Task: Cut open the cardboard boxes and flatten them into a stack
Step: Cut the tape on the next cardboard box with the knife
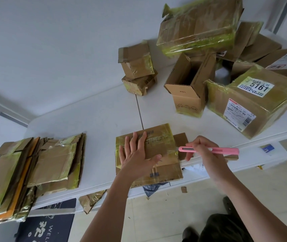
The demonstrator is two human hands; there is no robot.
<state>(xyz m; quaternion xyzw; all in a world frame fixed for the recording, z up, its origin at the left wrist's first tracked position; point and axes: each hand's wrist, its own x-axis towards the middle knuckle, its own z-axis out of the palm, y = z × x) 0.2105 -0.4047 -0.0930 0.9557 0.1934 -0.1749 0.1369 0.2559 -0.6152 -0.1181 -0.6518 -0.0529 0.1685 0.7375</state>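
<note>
Pressing flat, the left hand (137, 154) steadies the box (148, 154). Right hand (203, 149) grips the pink cutter (209, 150) beside it; slice tape shallowly, away from fingers.

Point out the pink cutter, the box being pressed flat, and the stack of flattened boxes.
pink cutter (226, 151): head view, on its handle, right of the right hand.
box (167, 172): head view, on its near taped panel.
stack of flattened boxes (52, 163): head view, on the top sheet.

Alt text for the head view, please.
The left hand presses a flattened box on the white table while the right hand holds a pink cutter. Flattened cardboard is stacked left; uncut boxes sit right.
</note>
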